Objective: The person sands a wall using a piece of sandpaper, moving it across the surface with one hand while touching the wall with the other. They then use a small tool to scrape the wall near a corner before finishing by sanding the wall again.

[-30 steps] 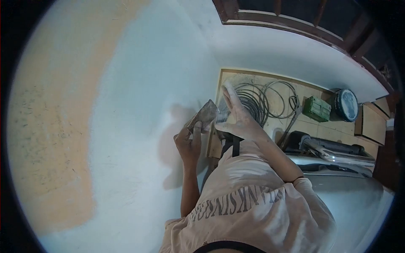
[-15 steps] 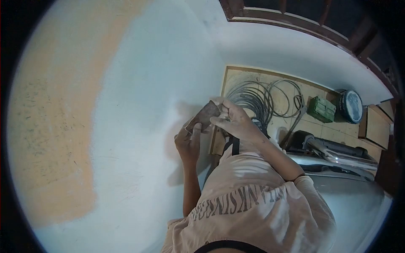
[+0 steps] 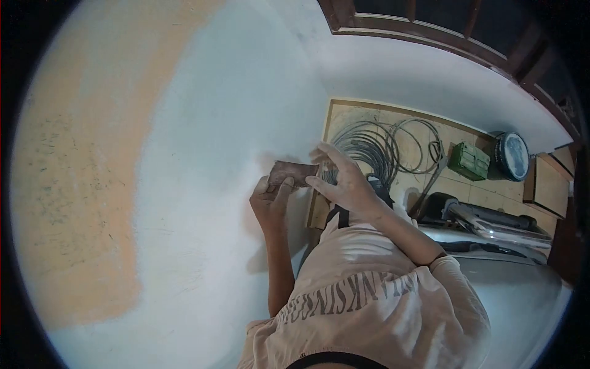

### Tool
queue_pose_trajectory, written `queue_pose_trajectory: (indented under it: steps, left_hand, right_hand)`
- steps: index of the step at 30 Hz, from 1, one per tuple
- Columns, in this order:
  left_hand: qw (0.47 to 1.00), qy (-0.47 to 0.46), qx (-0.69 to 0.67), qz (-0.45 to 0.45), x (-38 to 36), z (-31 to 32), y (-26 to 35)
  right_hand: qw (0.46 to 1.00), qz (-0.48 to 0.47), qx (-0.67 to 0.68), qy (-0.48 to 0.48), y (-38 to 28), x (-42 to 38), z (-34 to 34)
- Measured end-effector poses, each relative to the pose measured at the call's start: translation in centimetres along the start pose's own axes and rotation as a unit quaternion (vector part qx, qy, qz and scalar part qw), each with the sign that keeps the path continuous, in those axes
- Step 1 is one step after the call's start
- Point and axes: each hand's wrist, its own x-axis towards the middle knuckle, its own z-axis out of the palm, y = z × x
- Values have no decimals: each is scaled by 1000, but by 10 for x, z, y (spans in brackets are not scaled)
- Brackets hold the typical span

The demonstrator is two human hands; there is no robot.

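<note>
A small brown piece of sandpaper [image 3: 293, 173] is pinched in my left hand [image 3: 270, 200], thumb on its face and fingers behind it. It lies roughly level in front of the pale wall [image 3: 203, 154]. At its right end is my right hand [image 3: 350, 184], open, with the thumb tip by the sandpaper's corner and the fingers stretched out and spread above. Dust whitens the right fingers.
A coil of grey cable [image 3: 375, 147] lies on the tiled floor, with a green box [image 3: 469, 161] and a dark bucket [image 3: 512, 156] beyond. A silver vehicle-like body [image 3: 491, 277] stands to my right. Orange patches [image 3: 92, 246] mark the wall at left.
The sandpaper has turned from a steep slant to nearly level. My right fingers have lifted and spread away from it, while my left hand has shifted slightly left.
</note>
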Motion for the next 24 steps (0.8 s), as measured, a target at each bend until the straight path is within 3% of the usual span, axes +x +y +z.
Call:
queue_pose_trajectory:
  steps: [3,6,9,12,15,17,20,22,24]
  left_hand:
    - [998,-37,-26,-35,-1,-1,1]
    - [992,-82,87,-40,0,-9,11]
    - [977,-96,184,-42,-1,-15,17]
    - [977,-25,204,54,-4,-7,14]
    - [971,60,222,71,-3,-5,15]
    - [972,69,201,101,-1,-8,12]
    - [971,72,200,110,-4,-9,14]
    - [971,70,200,108,-5,-8,16]
    - [973,68,190,108,-7,-4,16]
  right_hand:
    - [974,159,9,-160,-2,1,-14]
    - [979,22,-101,-174,-1,0,-17]
    - [975,-6,-117,-187,4,-3,-15]
    - [991,-35,-113,-56,-8,-4,-7]
    - [990,-15,-135,-48,-5,-1,-12]
    - [993,79,-27,-78,2,0,-19]
    - [975,112,156,-112,7,-2,-15]
    - [980,68,129,-139,12,-4,-10]
    - [986,29,-7,-166,12,-4,-10]
